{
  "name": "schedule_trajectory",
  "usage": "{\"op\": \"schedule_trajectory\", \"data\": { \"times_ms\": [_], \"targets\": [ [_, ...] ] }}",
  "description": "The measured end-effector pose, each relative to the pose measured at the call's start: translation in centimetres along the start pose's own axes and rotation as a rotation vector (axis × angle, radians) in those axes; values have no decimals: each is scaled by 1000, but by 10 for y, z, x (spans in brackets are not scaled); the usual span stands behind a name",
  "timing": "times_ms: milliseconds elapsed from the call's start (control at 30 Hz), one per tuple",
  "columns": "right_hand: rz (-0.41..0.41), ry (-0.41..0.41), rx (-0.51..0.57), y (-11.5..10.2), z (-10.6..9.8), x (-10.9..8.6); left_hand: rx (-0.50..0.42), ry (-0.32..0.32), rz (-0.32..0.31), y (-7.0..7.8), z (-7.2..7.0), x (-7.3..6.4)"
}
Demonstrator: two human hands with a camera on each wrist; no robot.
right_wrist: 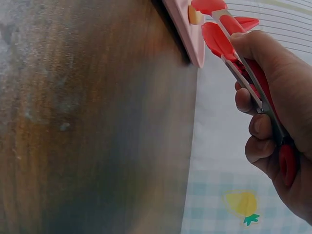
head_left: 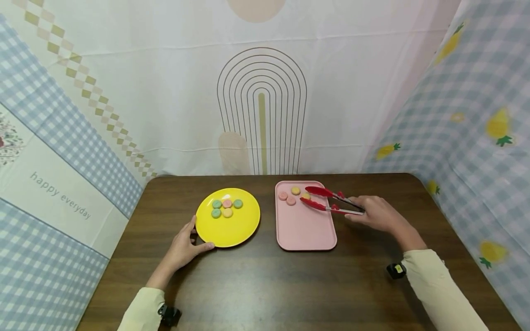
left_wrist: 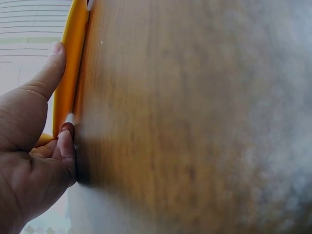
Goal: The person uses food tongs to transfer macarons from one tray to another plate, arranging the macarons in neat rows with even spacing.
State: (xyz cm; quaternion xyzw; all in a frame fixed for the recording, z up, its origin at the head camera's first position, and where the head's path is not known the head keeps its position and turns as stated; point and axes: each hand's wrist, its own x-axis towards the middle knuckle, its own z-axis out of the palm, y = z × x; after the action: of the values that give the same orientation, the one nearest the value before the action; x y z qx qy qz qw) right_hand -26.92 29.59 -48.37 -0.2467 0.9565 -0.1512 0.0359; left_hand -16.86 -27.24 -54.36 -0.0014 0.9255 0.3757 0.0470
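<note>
In the head view my left hand (head_left: 185, 246) holds the rim of a round yellow plate (head_left: 236, 232), thumb at its front edge and fingers at its left side. Small round biscuit-like pieces in green (head_left: 238, 203), pink (head_left: 227, 203) and yellow (head_left: 227, 212) lie on the plate. My right hand (head_left: 374, 212) grips red-tipped tongs (head_left: 316, 205). Their spread tips stand over a pink tray (head_left: 306, 232), on either side of a yellow piece (head_left: 305, 196). Another yellow piece (head_left: 296, 190) and two pink pieces (head_left: 291, 201) lie left of the tips.
Plate and tray rest side by side on a dark wooden table (head_left: 265, 285), near its far edge. Behind it hangs a pale patterned cloth (head_left: 182, 110). Checked cloth (head_left: 468, 174) hangs along the right side.
</note>
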Motion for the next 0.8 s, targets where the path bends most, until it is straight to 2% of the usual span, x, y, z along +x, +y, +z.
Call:
{"op": "schedule_trajectory", "data": {
  "times_ms": [500, 800],
  "targets": [
    [23, -39, 32, -1, 4, 1, -6, 8, 7, 1, 0, -1],
    [0, -9, 22, 0, 7, -1, -6, 7, 17, 0, 0, -1]
  ]
}}
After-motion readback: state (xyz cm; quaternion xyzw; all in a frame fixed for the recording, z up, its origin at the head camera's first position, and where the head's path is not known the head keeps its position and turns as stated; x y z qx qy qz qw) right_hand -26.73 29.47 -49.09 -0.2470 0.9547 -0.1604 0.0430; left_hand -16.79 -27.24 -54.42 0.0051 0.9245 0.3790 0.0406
